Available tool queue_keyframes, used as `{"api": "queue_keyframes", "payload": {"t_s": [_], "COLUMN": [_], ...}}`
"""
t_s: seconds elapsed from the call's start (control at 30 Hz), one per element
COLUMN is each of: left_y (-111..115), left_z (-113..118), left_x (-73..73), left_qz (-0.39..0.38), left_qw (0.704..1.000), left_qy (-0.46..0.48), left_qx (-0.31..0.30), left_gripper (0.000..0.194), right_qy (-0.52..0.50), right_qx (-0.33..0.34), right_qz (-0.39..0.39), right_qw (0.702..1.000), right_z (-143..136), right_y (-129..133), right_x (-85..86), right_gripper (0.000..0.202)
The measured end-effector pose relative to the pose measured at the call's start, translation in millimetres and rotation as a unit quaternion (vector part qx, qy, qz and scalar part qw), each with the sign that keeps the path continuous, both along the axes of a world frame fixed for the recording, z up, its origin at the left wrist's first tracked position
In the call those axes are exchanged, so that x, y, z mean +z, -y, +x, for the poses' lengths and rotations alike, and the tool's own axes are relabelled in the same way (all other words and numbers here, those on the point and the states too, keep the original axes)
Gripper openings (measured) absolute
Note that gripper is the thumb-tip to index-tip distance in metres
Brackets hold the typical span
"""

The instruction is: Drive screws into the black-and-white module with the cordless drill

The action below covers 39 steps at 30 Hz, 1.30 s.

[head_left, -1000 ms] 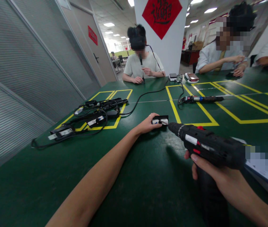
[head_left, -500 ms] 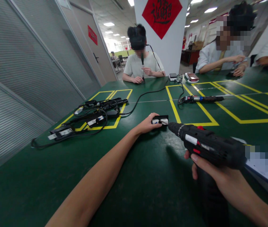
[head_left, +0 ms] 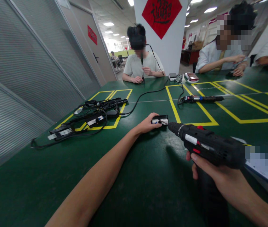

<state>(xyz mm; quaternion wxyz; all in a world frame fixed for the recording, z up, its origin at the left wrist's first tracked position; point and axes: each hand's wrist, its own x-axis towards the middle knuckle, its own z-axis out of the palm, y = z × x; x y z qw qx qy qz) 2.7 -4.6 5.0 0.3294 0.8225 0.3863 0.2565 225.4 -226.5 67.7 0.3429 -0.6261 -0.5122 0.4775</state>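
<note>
My left hand grips the left end of a small black box-shaped part with a white label, resting on the green table. A black cordless drill with red accents is in my right hand, fingers wrapped round its handle. The drill points left, and its bit reaches the front of the black part near the label. Whether the bit's tip touches a screw is too small to tell.
Black devices with cables lie at the left. An electric screwdriver lies beyond the drill. Papers are at the right edge. Two people work across the table, near small boxes.
</note>
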Motion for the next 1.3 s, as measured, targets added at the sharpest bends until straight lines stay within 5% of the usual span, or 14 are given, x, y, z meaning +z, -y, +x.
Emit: {"api": "queue_keyframes", "payload": {"t_s": [1.3], "left_y": [-0.5], "left_z": [-0.3], "left_x": [-0.4], "left_qz": [0.003], "left_qw": [1.000], "left_qy": [0.003], "left_qx": [-0.003], "left_gripper": [0.051], "right_qy": [0.037], "right_qx": [0.002], "right_qz": [0.009], "right_qw": [0.999], "right_z": [-0.4], "right_y": [-0.1], "right_x": [2.2], "right_gripper": [0.040]}}
